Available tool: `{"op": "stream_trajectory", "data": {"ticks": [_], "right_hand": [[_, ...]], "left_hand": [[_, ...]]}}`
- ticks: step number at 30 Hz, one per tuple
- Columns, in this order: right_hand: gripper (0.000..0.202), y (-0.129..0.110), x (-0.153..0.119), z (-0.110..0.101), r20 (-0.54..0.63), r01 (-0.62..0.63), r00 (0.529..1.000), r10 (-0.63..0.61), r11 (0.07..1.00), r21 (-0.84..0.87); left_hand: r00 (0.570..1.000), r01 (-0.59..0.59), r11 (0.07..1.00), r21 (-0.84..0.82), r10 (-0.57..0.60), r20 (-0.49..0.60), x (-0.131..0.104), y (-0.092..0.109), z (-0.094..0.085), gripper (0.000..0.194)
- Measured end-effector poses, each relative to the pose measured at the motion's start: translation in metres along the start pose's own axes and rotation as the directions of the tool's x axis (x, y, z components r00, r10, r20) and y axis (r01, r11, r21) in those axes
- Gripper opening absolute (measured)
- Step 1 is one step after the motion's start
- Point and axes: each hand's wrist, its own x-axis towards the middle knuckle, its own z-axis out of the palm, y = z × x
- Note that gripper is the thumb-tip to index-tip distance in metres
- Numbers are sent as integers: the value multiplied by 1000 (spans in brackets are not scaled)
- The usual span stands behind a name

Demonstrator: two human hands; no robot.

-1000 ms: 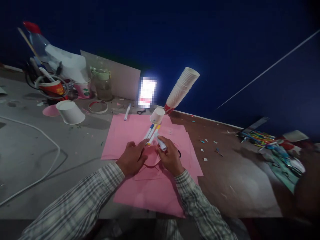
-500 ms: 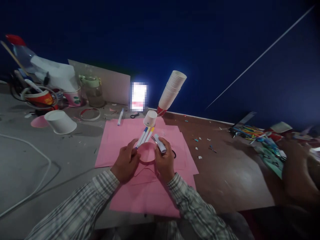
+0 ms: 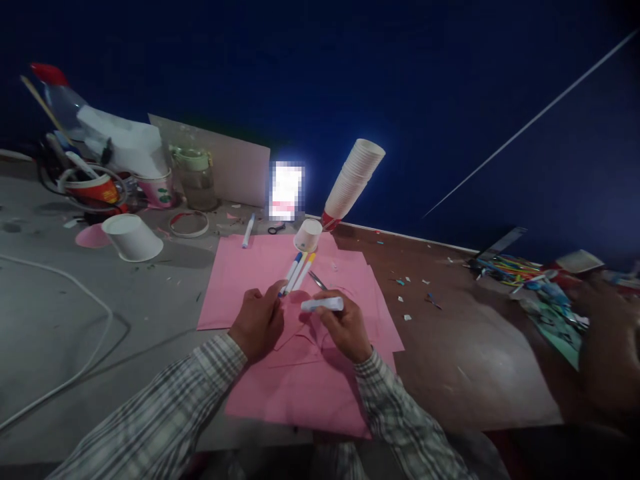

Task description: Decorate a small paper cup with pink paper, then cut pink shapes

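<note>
Pink paper sheets (image 3: 320, 400) lie in a loose pile in front of me. My right hand (image 3: 347, 327) is closed on a white glue tube or marker (image 3: 323, 305), held nearly level above the paper. My left hand (image 3: 257, 323) is closed at the paper's middle, its fingertips on a pink paper piece (image 3: 293, 317) that is partly hidden. Beyond the hands lie markers with blue and yellow caps (image 3: 303, 272), and scissors (image 3: 318, 280) sit partly under my right hand. A small white paper cup (image 3: 307, 235) stands upside down at the pile's far edge.
A tall leaning stack of paper cups (image 3: 355, 180) stands at the back. An upturned white cup (image 3: 133, 238), a jar (image 3: 194, 179) and a red pen cup (image 3: 95, 190) are on the left. Coloured sticks (image 3: 510, 272) and another person's arm (image 3: 607, 347) are at the right.
The curved pink piece between my hands has gone down or is now mostly hidden. My right hand has turned, bringing the white tube from upright-slanted to nearly level. The view has shifted slightly.
</note>
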Motion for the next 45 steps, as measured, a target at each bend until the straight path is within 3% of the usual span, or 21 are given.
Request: {"op": "stream_trajectory", "data": {"ticks": [5,10,16,19,21,24,26,28,31,36,40,45], "right_hand": [[15,-5,0,16,160,-91,982,99,994,-59],[16,0,0,20,178,-18,982,70,960,-278],[14,3,0,10,178,64,984,4,925,-376],[14,4,3,4,144,30,990,10,962,-272],[17,6,6,0,82,-41,995,48,996,-83],[27,11,8,-2,-29,-152,986,164,958,243],[33,14,9,0,-79,-162,977,197,932,324],[35,17,9,2,-142,-109,978,152,957,269],[40,21,10,8,-195,-5,981,14,999,48],[38,27,14,18,-33,164,983,-181,942,-293],[35,30,13,21,-59,185,976,-210,939,-289],[34,28,11,24,-185,121,969,-165,966,-229]], "left_hand": [[999,-28,1000,1,28,21,0,-2,0,47],[998,-5,1000,12,5,64,1,-2,-2,47],[996,4,1000,16,-5,90,3,2,-5,47],[996,12,1000,27,-14,90,2,4,-5,46],[997,11,999,31,-14,81,1,4,-6,46],[996,-3,1000,26,1,87,0,2,-5,46],[995,-9,1000,27,7,97,-1,1,-5,46],[995,-17,999,30,14,100,-1,0,-4,46],[994,-25,999,21,22,107,0,0,-4,47],[991,-31,999,-13,33,128,2,1,-5,57],[992,-22,997,-70,30,120,1,0,-6,49],[999,-29,988,-153,32,18,-1,-2,-4,47]]}}
